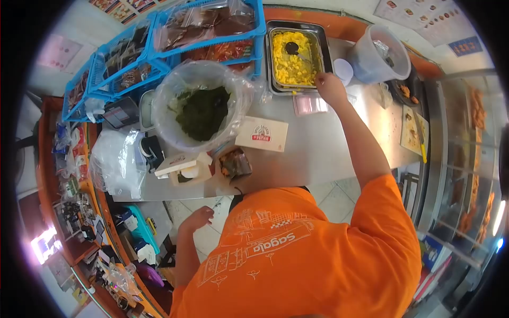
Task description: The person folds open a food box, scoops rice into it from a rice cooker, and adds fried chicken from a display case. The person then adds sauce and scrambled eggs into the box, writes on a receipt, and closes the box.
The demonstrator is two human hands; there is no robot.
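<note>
**Right hand at the corner of the yellow food tray**

The right hand (331, 89) is at the near right corner of a rectangular silver metal tray (317, 50). Its fingers are bent, but I cannot tell if they are clamped on the rim, on the handle of the black round ladle (291, 48), or on nothing. The left hand (199, 219) hangs before the near edge of the silver metal counter (313, 159); its fingers are loosely bent and apart, with nothing visible in it.

As I judge, the work is in the middle. The open white cardboard carton (203, 168), beyond the left hand, has some contents, while its lid is not yet closed. Beside it, a small dark box (244, 163) with brownish content also appears uncovered. Closing the carton seems left to do; whether any yellow food was served, I cannot tell.

The tray lies just beyond and to the left of the right hand. The bright yellow, crumbly food (291, 71) covers most of its bottom, in uneven small lumps, thinner at the right side. The ladle rests upon it.
</note>
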